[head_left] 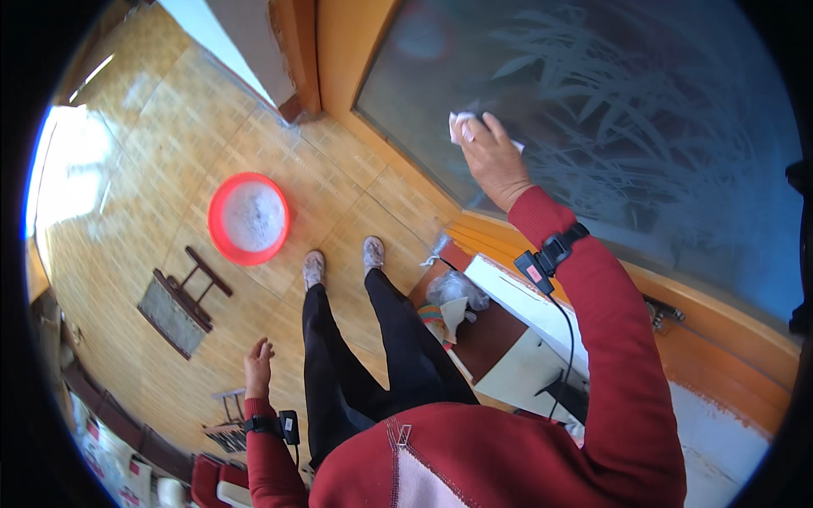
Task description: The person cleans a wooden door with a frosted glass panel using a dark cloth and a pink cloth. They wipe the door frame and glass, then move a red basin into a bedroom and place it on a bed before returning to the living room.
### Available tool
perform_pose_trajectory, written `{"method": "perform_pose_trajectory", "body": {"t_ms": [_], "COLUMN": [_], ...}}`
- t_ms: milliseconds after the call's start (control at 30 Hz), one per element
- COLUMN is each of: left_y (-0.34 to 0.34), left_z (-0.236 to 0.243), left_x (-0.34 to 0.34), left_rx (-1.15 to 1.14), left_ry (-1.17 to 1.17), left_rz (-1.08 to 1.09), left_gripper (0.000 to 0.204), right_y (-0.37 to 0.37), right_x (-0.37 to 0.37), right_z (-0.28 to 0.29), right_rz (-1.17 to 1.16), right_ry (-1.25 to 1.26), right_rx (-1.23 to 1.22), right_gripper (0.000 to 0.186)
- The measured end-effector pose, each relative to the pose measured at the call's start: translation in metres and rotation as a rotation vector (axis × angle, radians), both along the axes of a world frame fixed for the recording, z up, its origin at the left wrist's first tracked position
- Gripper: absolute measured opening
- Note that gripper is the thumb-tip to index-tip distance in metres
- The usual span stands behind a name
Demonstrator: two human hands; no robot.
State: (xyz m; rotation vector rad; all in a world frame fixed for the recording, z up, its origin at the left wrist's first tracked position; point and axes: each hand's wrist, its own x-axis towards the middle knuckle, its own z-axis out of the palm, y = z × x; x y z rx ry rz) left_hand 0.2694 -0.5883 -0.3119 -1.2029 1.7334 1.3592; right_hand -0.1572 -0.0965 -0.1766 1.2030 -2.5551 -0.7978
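Observation:
My right hand (494, 158) reaches up and out to the frosted glass pane (627, 135), which carries a pale leaf pattern. Its fingers are closed over a white cloth (462, 127), pressed flat against the glass as far as I can see; most of the cloth is hidden under the palm. Down at my side, my left hand (258, 370) hangs free with its fingers loosely apart and nothing in them. A red basin (215, 222) of cloudy, sudsy water stands on the floor ahead of my feet.
An orange wooden frame (406, 161) surrounds the pane. A small stool (174, 313) lies tipped on the tiled floor (339, 224). Close to my right leg, a clear plastic bag (457, 290) sits on a brown surface. Another slatted stool (225, 436) is near my left forearm.

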Motion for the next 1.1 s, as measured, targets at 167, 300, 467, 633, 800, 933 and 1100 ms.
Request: {"method": "perform_pose_trajectory", "body": {"t_ms": [167,300,467,633,800,933,1100], "left_y": [0.072,0.094,0.058,0.025,0.065,0.136,0.23], "left_z": [-0.008,-0.025,-0.046,-0.051,-0.064,-0.115,-0.173], "left_x": [0.013,0.048,0.069,0.058,0.052,0.027,-0.035], "left_rx": [0.218,0.191,0.052,0.037,-0.059,0.068,0.193], "left_ry": [0.115,0.118,0.026,0.282,0.239,0.128,0.286], "left_rz": [0.125,0.06,0.069,0.439,0.517,0.462,0.604], "left_gripper": [0.046,0.042,0.038,0.038,0.037,0.03,0.028], "right_y": [0.078,0.07,-0.036,0.027,0.092,0.002,-0.024], "right_x": [0.068,0.061,-0.078,-0.005,0.065,-0.034,-0.072], "right_z": [-0.048,-0.042,-0.039,-0.099,-0.133,-0.166,-0.235], "right_rz": [0.091,0.197,0.381,0.171,0.315,0.538,0.405], "right_ry": [-0.375,-0.551,-0.196,-0.256,-0.736,-0.354,-0.321], "right_rx": [0.53,1.095,0.338,0.535,1.18,0.764,0.687], "right_gripper": [0.049,0.044,0.049,0.056,0.051,0.044,0.052]}}
